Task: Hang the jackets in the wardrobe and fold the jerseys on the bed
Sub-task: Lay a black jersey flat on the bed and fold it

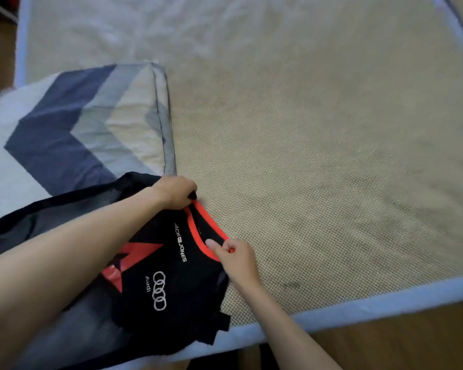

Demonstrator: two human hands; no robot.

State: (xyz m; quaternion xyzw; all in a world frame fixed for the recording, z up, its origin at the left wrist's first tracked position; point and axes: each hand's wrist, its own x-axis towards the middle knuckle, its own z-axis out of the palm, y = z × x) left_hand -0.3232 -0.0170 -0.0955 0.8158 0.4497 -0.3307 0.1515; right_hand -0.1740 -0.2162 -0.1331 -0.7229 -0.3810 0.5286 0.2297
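A black jersey with an orange-red collar, white lettering and a red graphic lies bunched at the near left corner of the bed. My left hand grips the fabric at the far end of the collar. My right hand pinches the near end of the collar, thumb on top. Part of the jersey spreads left under my left forearm, over a folded quilt.
A folded quilt with navy, grey and white chevrons lies on the bed's left side. The bed has a beige woven mat with a pale blue border. Wooden floor shows beyond the near edge.
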